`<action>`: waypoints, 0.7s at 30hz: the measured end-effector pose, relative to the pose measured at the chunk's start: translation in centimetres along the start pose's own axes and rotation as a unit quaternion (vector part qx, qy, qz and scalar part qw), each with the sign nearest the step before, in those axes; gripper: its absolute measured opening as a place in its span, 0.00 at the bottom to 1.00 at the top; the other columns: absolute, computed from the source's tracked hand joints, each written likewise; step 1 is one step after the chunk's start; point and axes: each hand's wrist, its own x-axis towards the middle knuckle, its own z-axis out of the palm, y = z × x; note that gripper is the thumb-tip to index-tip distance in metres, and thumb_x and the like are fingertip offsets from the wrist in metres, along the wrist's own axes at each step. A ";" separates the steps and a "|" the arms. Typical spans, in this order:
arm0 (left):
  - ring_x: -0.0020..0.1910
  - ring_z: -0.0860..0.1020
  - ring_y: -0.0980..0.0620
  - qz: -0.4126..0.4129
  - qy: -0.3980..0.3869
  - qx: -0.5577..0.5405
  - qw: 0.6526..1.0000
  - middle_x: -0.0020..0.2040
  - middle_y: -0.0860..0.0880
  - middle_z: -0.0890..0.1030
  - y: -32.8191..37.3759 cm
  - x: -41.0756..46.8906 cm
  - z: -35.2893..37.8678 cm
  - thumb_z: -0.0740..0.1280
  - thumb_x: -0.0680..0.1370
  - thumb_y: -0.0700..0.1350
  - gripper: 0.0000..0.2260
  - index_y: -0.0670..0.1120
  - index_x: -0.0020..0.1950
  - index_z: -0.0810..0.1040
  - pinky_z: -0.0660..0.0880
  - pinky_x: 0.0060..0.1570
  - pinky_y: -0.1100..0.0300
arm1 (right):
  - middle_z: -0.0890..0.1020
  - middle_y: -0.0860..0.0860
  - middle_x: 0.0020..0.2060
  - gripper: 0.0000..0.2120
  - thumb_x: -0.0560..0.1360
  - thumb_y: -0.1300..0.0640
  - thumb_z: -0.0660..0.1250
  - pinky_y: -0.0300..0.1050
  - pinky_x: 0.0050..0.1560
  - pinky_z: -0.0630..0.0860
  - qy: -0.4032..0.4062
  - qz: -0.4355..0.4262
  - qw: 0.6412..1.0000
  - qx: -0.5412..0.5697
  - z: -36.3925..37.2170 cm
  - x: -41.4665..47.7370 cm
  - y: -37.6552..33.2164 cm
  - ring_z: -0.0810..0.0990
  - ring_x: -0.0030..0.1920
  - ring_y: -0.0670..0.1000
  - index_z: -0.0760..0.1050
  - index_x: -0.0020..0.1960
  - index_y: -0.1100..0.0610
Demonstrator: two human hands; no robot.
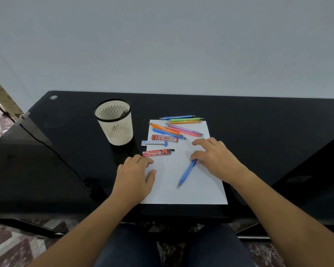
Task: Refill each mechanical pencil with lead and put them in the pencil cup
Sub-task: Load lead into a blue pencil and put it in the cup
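Under the thumb of the right hand (216, 157) sits the upper end of a blue pencil (187, 173), the fingers spread low over the white sheet (191, 195); the pencil is blurred, so whether it is truly pinched I cannot tell. The left hand (135, 176) rests on the sheet's left edge, fingers loosely bent, holding nothing. I judge this the start of one refill: a pencil singled out, no lead taken yet. The next move calls for a firm hold on the barrel, its cap off, and a lead case opened. The Alpha lead case (157, 152) lies just beyond the left fingers, with a clear blue-capped case (154, 143) and another red case (164, 138) behind. Farther back the other pencils (178, 128) lie in a loose heap, some crossing. The pencil cup (114, 124) stands on the black bench (258, 132) left of the sheet, something dark leaning inside. Nothing blocks the way to it; a cable (46, 145) runs well to the left
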 end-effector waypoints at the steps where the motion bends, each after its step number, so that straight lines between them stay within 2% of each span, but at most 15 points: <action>1: 0.54 0.70 0.58 -0.001 0.000 0.000 1.000 0.56 0.57 0.74 0.0 0.0 0.0 0.63 0.79 0.55 0.15 0.55 0.65 0.73 0.69 0.56 0.61 | 0.66 0.45 0.69 0.13 0.78 0.50 0.63 0.46 0.66 0.62 -0.005 0.010 1.000 0.008 0.0 -0.2 0.1 0.62 0.68 0.49 0.72 0.62 0.41; 4: 0.53 0.70 0.58 0.000 0.005 -0.009 1.000 0.54 0.57 0.74 0.2 0.2 0.0 0.62 0.79 0.55 0.15 0.54 0.65 0.73 0.70 0.55 0.60 | 0.73 0.41 0.62 0.12 0.80 0.49 0.60 0.45 0.65 0.60 -0.007 0.038 0.999 0.034 0.2 -1.0 -0.1 0.66 0.64 0.46 0.70 0.62 0.42; 8: 0.54 0.69 0.58 0.011 0.004 -0.029 1.000 0.54 0.58 0.73 1.0 0.6 -0.2 0.59 0.80 0.57 0.15 0.55 0.65 0.73 0.69 0.56 0.59 | 0.76 0.41 0.56 0.11 0.81 0.49 0.56 0.43 0.61 0.60 0.038 0.060 0.997 0.042 0.5 -1.9 -0.9 0.69 0.58 0.45 0.71 0.62 0.43; 12: 0.56 0.69 0.58 0.052 0.001 -0.037 0.998 0.57 0.58 0.74 1.8 0.9 -0.4 0.59 0.80 0.58 0.16 0.56 0.65 0.73 0.68 0.57 0.60 | 0.76 0.41 0.55 0.12 0.81 0.48 0.56 0.43 0.60 0.61 0.054 0.073 0.993 0.076 0.2 -2.2 -2.2 0.70 0.56 0.45 0.72 0.62 0.44; 15: 0.57 0.70 0.57 0.087 0.009 -0.004 0.996 0.59 0.57 0.74 2.1 0.9 -0.1 0.62 0.79 0.56 0.14 0.56 0.64 0.75 0.65 0.54 0.62 | 0.77 0.41 0.55 0.12 0.81 0.47 0.56 0.42 0.59 0.62 0.062 0.075 0.989 0.107 0.0 -2.5 -3.4 0.71 0.55 0.45 0.73 0.62 0.45; 18: 0.56 0.71 0.56 0.107 0.029 0.006 0.994 0.57 0.56 0.76 2.2 0.9 0.3 0.65 0.78 0.54 0.12 0.55 0.61 0.78 0.62 0.51 0.62 | 0.78 0.41 0.55 0.13 0.80 0.46 0.57 0.41 0.58 0.62 0.060 0.092 0.984 0.142 0.0 -2.4 -4.3 0.71 0.55 0.44 0.73 0.62 0.44; 21: 0.54 0.74 0.53 0.131 0.043 0.019 0.990 0.54 0.54 0.79 1.9 0.9 0.6 0.68 0.77 0.52 0.10 0.54 0.57 0.80 0.64 0.50 0.60 | 0.78 0.41 0.55 0.14 0.80 0.47 0.57 0.41 0.58 0.62 0.058 0.101 0.978 0.173 0.3 -2.3 -4.9 0.72 0.55 0.44 0.74 0.63 0.45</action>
